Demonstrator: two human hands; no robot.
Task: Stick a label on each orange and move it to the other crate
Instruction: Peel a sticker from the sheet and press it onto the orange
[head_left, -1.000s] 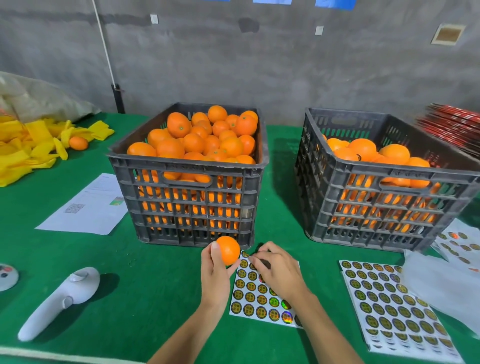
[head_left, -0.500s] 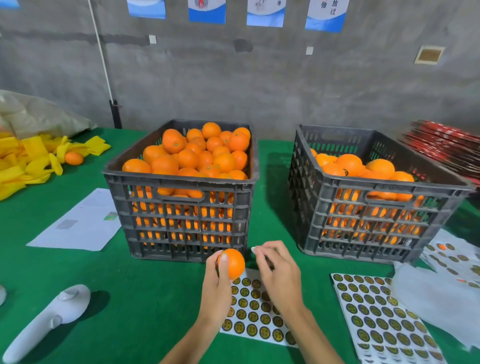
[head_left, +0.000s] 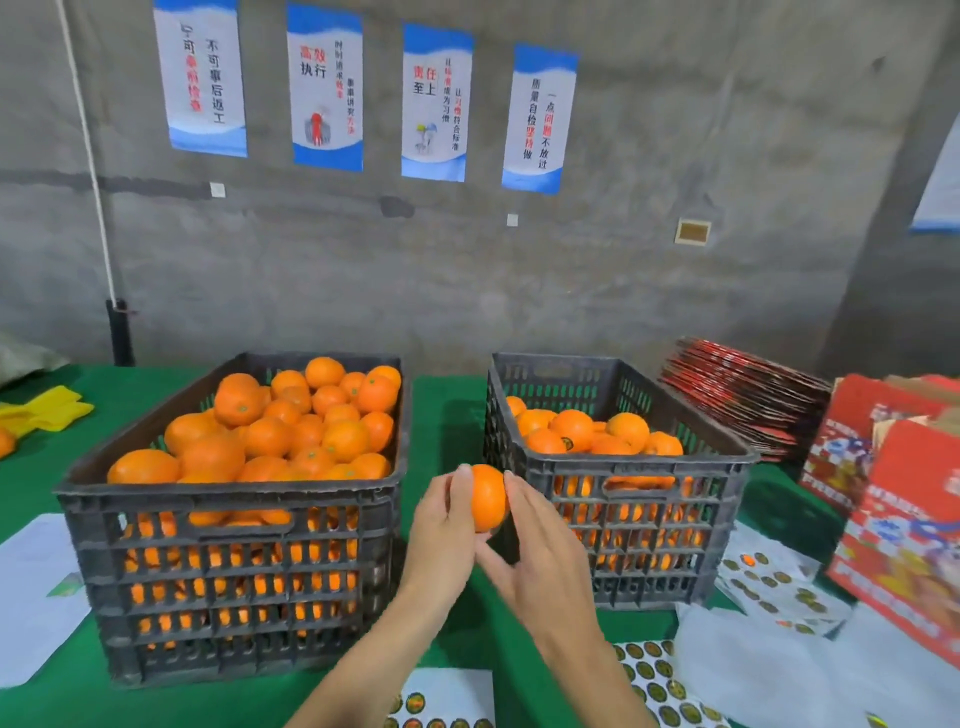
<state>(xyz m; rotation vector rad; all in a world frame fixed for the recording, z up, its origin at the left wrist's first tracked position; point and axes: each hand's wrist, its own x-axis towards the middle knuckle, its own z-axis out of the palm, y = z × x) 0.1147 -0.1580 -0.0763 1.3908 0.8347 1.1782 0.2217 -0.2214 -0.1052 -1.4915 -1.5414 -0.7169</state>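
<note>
- Orange (head_left: 487, 498) is held up in the air between both hands, in front of the gap between the two crates, level with their front rims.
- Left hand (head_left: 441, 530) grips the orange from its left side: fingers curled round the back, thumb along the front edge.
- Right hand (head_left: 540, 551) is against the orange's right side, fingers fairly straight and pressed on the peel, thumb reaching under toward the left palm (cannot tell whether a label sits under the fingers).
- Left crate (head_left: 228, 525), dark grey slatted plastic, is heaped with oranges above the rim.
- Right crate (head_left: 639, 525), same type, is roughly filled to just under the rim; at least one orange in it shows a small dark round sticker.
- Both crates stand on a green table cover (head_left: 441, 415), side by side with a narrow gap.
- Label sheet (head_left: 441, 699) lies at the bottom edge below the forearms, with round gold and dark stickers; a second label sheet (head_left: 660, 686) lies just right of the right forearm.
- More sticker sheets (head_left: 769, 587) lie to the right of the right crate, partly under white backing paper (head_left: 737, 660).
- Red printed cartons (head_left: 904, 519) at far right; a fanned stack of flat red boxes (head_left: 743, 395) behind the right crate.
- White paper sheet (head_left: 31, 597) left of the left crate; yellow material (head_left: 47, 410) at far left.
- Four blue and white posters (head_left: 327, 88) on the grey concrete wall.
</note>
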